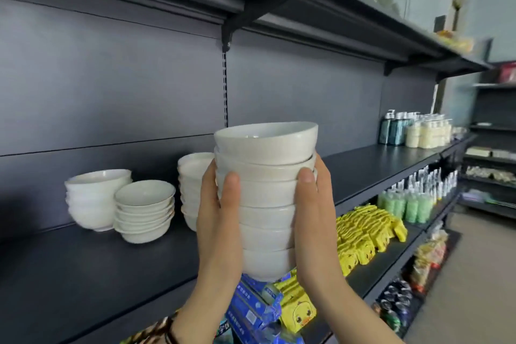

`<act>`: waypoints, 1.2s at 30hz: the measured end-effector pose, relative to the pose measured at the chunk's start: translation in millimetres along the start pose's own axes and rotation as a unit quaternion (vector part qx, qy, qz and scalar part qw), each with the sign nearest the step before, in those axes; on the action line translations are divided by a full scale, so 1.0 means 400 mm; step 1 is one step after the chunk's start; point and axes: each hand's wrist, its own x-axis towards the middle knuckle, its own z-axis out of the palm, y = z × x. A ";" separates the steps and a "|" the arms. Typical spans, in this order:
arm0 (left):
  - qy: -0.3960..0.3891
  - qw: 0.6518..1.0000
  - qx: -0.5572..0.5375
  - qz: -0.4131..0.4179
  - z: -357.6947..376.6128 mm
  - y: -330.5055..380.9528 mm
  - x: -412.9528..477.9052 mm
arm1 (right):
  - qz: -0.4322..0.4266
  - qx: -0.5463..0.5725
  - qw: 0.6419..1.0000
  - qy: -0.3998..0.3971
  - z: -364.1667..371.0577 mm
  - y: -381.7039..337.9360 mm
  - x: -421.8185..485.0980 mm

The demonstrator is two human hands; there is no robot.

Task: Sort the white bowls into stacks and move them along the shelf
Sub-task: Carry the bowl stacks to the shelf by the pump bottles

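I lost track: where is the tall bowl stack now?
Centre of the head view, the tall bowl stack is held between left hand and right hand, before the shelf, right of a shelved stack.

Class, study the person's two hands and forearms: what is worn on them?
The left hand and right hand are bare: no gloves, no rings that show. Both forearms are uncovered, no sleeves in view. The left wrist carries bracelets, brownish beads beside dark cords. Nothing shows on the right wrist.
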 end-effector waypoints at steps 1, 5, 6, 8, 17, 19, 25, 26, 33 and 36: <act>-0.005 1.000 -0.016 -0.008 0.026 -0.026 0.016 | -0.001 -0.004 1.000 0.004 -0.017 0.020 0.029; -0.022 0.999 -0.025 0.008 0.149 -0.125 0.098 | -0.015 -0.023 0.999 0.025 -0.091 0.102 0.163; -0.023 0.999 -0.023 0.012 0.171 -0.140 0.114 | -0.018 -0.026 0.999 0.028 -0.105 0.115 0.187; -0.040 0.999 -0.021 0.007 0.221 -0.186 0.148 | -0.028 -0.032 0.999 0.032 -0.140 0.147 0.240; -0.071 0.996 -0.024 -0.049 0.474 -0.371 0.232 | -0.029 -0.049 0.996 0.062 -0.342 0.272 0.449; -0.073 0.996 -0.022 -0.050 0.546 -0.416 0.237 | -0.031 -0.050 0.996 0.060 -0.406 0.303 0.493; -0.064 0.996 -0.036 -0.048 0.797 -0.535 0.251 | -0.043 -0.043 0.997 0.042 -0.622 0.381 0.656; -0.060 0.996 -0.039 -0.048 0.838 -0.549 0.252 | -0.042 -0.043 0.997 0.038 -0.659 0.390 0.685; -0.039 0.998 -0.031 -0.047 1.173 -0.671 0.269 | -0.035 -0.042 0.998 0.011 -0.951 0.447 0.901; -0.035 0.998 -0.031 -0.048 1.296 -0.718 0.272 | -0.028 -0.036 0.999 0.007 -1.058 0.474 0.980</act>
